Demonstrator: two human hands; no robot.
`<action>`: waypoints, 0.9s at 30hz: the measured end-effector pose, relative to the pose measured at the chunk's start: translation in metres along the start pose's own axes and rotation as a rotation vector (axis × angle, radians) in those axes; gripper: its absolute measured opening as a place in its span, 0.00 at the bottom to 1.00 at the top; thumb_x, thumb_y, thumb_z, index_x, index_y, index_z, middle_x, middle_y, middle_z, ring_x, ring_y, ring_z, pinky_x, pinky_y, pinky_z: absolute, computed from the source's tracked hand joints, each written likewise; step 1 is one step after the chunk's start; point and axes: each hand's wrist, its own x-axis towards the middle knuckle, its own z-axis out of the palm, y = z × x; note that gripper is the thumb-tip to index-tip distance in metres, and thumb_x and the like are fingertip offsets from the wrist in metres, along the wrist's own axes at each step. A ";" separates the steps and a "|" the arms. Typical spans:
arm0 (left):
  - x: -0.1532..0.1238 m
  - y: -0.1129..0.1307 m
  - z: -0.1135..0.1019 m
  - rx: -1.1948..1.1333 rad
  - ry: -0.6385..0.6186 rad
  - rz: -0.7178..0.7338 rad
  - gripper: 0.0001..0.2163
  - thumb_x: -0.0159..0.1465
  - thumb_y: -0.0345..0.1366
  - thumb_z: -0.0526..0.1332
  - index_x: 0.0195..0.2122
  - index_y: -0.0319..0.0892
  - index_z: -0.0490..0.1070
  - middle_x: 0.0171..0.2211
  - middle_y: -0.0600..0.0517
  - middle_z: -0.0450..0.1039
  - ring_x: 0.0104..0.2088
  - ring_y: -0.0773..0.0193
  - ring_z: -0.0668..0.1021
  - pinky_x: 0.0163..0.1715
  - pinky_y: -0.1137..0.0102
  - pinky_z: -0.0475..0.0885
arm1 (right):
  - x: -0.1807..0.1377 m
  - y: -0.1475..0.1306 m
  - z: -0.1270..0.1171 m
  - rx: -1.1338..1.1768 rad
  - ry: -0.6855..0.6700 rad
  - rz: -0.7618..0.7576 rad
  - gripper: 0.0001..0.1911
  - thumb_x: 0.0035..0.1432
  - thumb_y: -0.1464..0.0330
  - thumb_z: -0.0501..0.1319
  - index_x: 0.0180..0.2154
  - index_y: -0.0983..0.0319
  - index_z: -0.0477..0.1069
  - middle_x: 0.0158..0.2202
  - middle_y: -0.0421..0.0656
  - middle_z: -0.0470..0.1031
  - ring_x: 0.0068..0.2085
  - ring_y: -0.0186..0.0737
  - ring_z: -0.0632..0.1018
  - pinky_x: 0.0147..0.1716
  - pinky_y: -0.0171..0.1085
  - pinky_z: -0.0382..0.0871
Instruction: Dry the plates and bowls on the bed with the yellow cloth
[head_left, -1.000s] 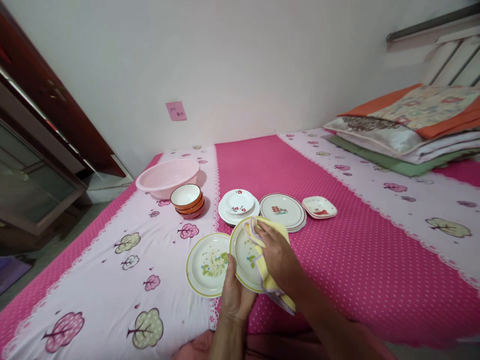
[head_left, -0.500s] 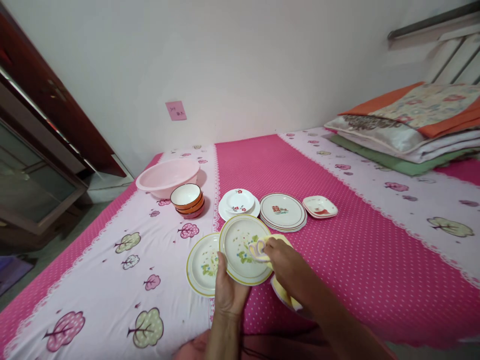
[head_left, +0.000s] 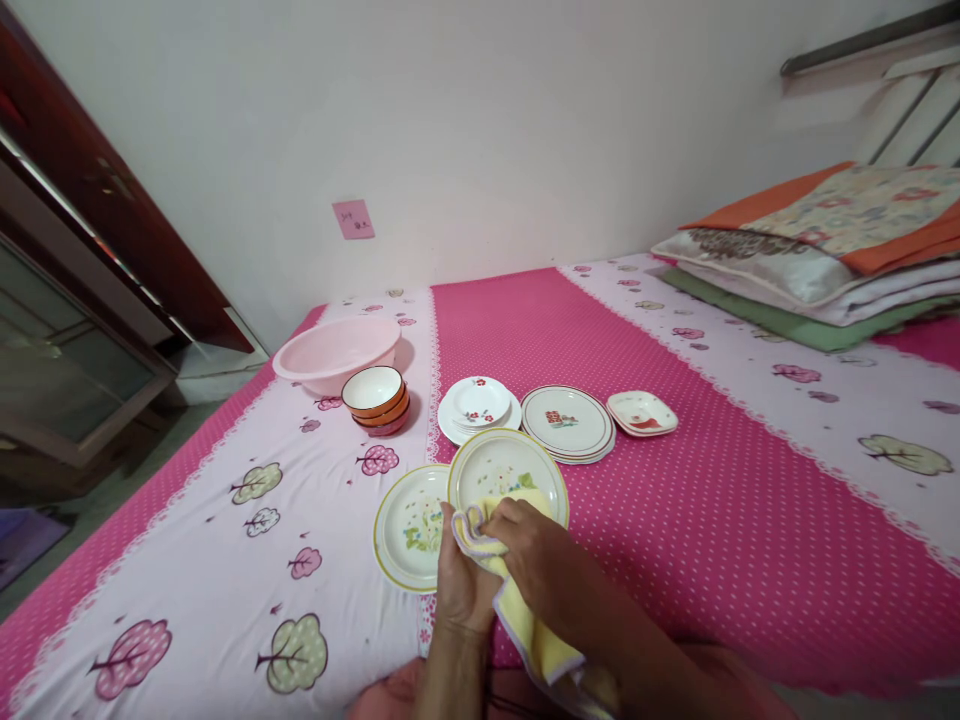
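Observation:
A white plate point(head_left: 480, 470) with a yellow-green rim and a floral print is held up in my left hand point(head_left: 461, 590), whose thumb lies over its near edge. My right hand point(head_left: 532, 550) is closed on a yellow cloth point(head_left: 525, 625) with a purple edge, pressed against the lower part of that plate. The cloth's loose end hangs down towards my lap and hides the plate's near side. A matching plate point(head_left: 409, 535) lies on the bedspread to the left, partly covered by the held plate and my left hand.
Behind the held plate are white plates with red flowers point(head_left: 469, 408), a stack of larger plates point(head_left: 568, 420) and small square dishes point(head_left: 643, 412). Stacked bowls point(head_left: 375, 395) stand before a pink basin point(head_left: 337, 350) at left. Folded bedding point(head_left: 817, 260) lies at right.
My right hand has moved the cloth left and down across the plate, towards my left thumb. The held plate has shifted slightly to the right.

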 end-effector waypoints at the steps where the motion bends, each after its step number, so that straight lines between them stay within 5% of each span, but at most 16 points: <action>1: 0.000 -0.001 -0.001 -0.005 -0.009 -0.009 0.22 0.73 0.51 0.60 0.41 0.37 0.86 0.40 0.43 0.86 0.48 0.52 0.85 0.64 0.57 0.71 | 0.003 -0.004 0.001 0.010 0.018 0.007 0.16 0.64 0.81 0.52 0.41 0.60 0.76 0.42 0.46 0.77 0.43 0.44 0.77 0.46 0.40 0.74; 12: 0.005 -0.020 -0.008 0.086 -0.080 -0.033 0.21 0.75 0.47 0.56 0.58 0.43 0.80 0.63 0.46 0.77 0.73 0.50 0.65 0.74 0.55 0.54 | 0.017 0.030 0.008 -0.194 0.410 -0.075 0.22 0.67 0.79 0.51 0.58 0.64 0.71 0.53 0.54 0.77 0.55 0.53 0.75 0.57 0.52 0.73; 19: 0.007 -0.017 -0.010 0.091 -0.107 0.005 0.24 0.75 0.49 0.56 0.62 0.38 0.77 0.65 0.43 0.75 0.71 0.50 0.67 0.75 0.55 0.52 | 0.023 0.055 -0.007 -0.370 0.345 0.101 0.25 0.65 0.79 0.53 0.61 0.66 0.71 0.59 0.54 0.76 0.60 0.53 0.75 0.61 0.49 0.70; 27: 0.009 -0.008 -0.022 0.090 -0.189 0.011 0.26 0.76 0.52 0.51 0.65 0.43 0.74 0.66 0.43 0.73 0.72 0.50 0.66 0.75 0.52 0.49 | 0.015 0.074 -0.032 -0.467 0.211 0.337 0.19 0.63 0.82 0.52 0.50 0.67 0.76 0.48 0.57 0.79 0.52 0.54 0.79 0.54 0.44 0.72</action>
